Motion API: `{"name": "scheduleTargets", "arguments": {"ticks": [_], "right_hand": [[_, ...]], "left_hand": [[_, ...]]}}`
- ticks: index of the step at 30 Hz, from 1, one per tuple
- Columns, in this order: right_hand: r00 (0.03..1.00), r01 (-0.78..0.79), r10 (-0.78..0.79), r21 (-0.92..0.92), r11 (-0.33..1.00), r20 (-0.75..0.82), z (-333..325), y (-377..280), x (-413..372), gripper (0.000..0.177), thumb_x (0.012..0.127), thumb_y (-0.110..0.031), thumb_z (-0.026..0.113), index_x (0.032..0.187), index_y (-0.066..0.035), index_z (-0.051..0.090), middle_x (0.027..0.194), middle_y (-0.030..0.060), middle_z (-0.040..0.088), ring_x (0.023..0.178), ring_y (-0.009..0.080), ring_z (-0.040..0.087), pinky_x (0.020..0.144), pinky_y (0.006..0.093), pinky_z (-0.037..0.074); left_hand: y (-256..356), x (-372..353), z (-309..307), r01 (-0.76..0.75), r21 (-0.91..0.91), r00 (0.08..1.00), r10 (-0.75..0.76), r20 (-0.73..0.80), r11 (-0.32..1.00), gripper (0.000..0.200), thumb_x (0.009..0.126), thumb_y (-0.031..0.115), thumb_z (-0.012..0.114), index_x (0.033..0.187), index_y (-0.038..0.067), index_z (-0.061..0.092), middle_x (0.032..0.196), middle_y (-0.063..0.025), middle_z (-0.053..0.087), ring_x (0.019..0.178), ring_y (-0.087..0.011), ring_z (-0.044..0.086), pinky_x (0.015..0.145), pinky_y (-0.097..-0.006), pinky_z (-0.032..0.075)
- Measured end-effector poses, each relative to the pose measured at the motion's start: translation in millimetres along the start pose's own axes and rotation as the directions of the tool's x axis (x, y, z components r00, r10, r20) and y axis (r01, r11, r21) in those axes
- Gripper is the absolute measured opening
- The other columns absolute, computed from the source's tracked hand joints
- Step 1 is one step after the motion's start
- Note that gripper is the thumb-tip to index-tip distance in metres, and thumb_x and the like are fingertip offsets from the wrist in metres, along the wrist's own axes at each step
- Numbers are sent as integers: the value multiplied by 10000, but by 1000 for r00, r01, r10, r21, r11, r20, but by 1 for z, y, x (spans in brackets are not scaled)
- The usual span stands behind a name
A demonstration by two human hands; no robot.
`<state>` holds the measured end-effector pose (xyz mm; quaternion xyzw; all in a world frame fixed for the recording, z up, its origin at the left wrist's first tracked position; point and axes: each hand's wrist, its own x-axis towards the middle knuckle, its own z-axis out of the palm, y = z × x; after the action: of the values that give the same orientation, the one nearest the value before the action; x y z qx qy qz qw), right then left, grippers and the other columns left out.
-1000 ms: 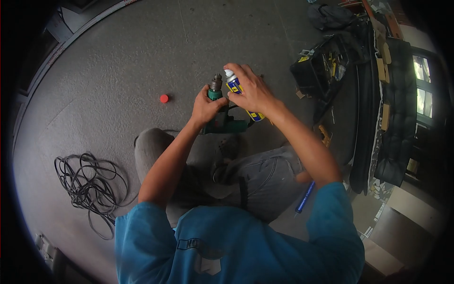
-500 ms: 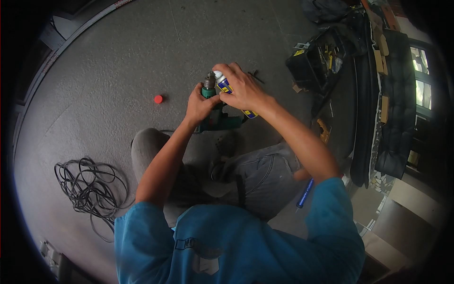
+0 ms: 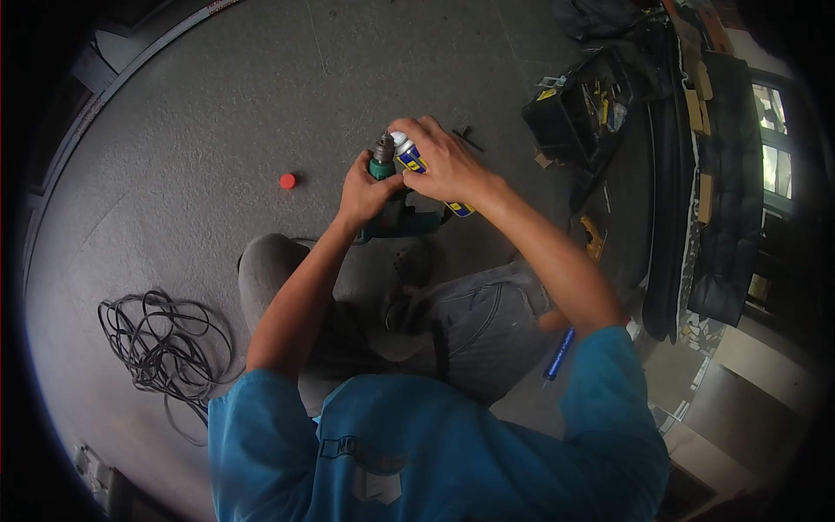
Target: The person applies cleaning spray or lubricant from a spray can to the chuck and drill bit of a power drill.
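A green power drill [image 3: 403, 223] is held chuck-up in front of my crossed legs. My left hand [image 3: 366, 190] is closed around its body, just below the metal chuck [image 3: 384, 148]. My right hand [image 3: 444, 163] grips a blue and yellow spray can [image 3: 410, 158], with a finger over its white top. The can's nozzle end is right beside the chuck, and the can leans with its base toward me. Part of the drill is hidden behind my hands. On the floor to the left lies a small red cap [image 3: 289, 181].
A tangled black cable [image 3: 165, 339] lies on the floor at left. At right stands an open black toolbox [image 3: 557, 122] with tools in it. A small dark T-shaped tool [image 3: 470, 139] lies beyond my right hand. A blue tube [image 3: 561, 355] is near my right elbow.
Both hands, the drill and the can keep nearly the same pose. The whole view has shifted slightly to the left.
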<state>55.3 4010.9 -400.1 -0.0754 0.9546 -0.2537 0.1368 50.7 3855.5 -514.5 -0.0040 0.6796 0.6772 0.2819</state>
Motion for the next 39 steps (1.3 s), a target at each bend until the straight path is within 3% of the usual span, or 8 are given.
{"name": "scheduleTargets", "arguments": {"ticks": [17,19,25,29,31,33,39], "right_hand": [[1000,-2,2,-19,1000,7,1,1,-1,635,727,-107,675,1319,-159,453,1178,174,504,1045,415,595,880,485,507],[995,78,-83,-70,994,-60,5,4,-1,659,727,-119,682,1324,-181,410,1137,189,511,969,415,626,803,505,544],[997,43,-48,-74,996,-67,3,3,-1,684,719,-115,688,1342,-180,412,1133,185,514,967,407,630,801,492,546],[999,-1,-1,-64,998,-44,-5,1,-4,694,718,-115,689,1352,-179,412,1137,184,517,980,403,630,799,486,548],[999,-46,46,2,999,-11,-12,2,-6,651,716,-116,659,1330,-165,449,1186,172,520,1063,401,593,880,477,507],[999,-54,54,21,998,1,-16,2,-6,646,711,-117,658,1322,-162,452,1192,166,527,1070,394,592,884,474,507],[999,-21,19,55,998,35,-22,2,-11,632,696,-120,664,1294,-150,461,1216,147,542,1098,379,586,904,459,503]], "left_hand": [[-9,4,0,20,-22,999,-21,-40,1000,587,652,292,770,1052,-52,513,910,-160,637,829,-215,632,747,-346,514],[-6,2,0,25,-14,999,-26,-45,1000,591,652,290,771,1052,-53,504,910,-164,636,832,-216,633,747,-348,515],[1,0,1,46,-15,998,-46,-29,999,611,650,286,775,1062,-59,484,926,-190,633,859,-229,636,756,-356,518],[5,-4,2,-25,89,998,31,-57,996,618,634,266,777,1073,-29,457,929,-197,625,856,-276,638,768,-389,509],[9,-7,2,-77,144,994,88,-68,987,620,629,256,775,1080,-12,446,931,-201,620,854,-299,640,777,-402,505],[13,-10,0,-105,206,992,117,-48,973,612,621,233,768,1087,20,432,938,-208,611,861,-343,635,793,-423,497],[16,-13,-2,-148,234,986,160,-36,961,598,621,214,763,1084,32,429,945,-204,609,878,-352,639,789,-427,498]]}}
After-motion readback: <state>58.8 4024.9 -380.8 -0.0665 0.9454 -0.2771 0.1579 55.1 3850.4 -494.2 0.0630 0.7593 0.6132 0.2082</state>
